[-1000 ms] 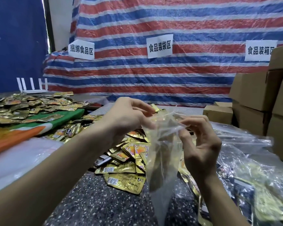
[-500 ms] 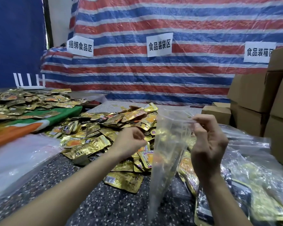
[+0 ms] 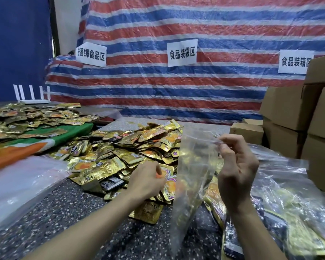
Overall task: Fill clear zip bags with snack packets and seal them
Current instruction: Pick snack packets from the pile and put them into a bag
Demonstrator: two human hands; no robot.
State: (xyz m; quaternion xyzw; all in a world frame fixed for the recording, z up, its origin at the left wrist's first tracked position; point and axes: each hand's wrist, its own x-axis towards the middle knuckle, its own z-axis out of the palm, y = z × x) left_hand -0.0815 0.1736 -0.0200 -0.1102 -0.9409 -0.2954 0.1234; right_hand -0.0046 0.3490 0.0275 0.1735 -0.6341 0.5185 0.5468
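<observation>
Item: clear zip bag [image 3: 191, 166], one, in hand. It hangs just right of centre above the speckled tabletop [image 3: 73, 222], long axis near upright, mouth uppermost, lower end trailing toward the viewer. Contents: apparently none; the gold seen through the film reads as the heap behind it. Right hand [image 3: 236, 169]: raised, thumb and forefinger pinching the bag's top edge at its right end, other fingers loosely curled; it carries the bag alone. Left hand [image 3: 145, 182]: lowered onto the near edge of the heap of gold snack packets [image 3: 120, 151], fingers curled down over an orange-printed packet; whether it has hold of that packet cannot be told. Relation governing the next move: the heap lies left of and behind the bag, under the left hand, while the mouth stands above and to the right of that hand, so a packet would probably have to rise and cross rightward to enter. The mouth looks barely parted, which may hinder entry. Other containers: filled clear bags [image 3: 298, 222] at right, holding gold packets; cardboard boxes [image 3: 289, 113] stacked behind, contents not visible.
</observation>
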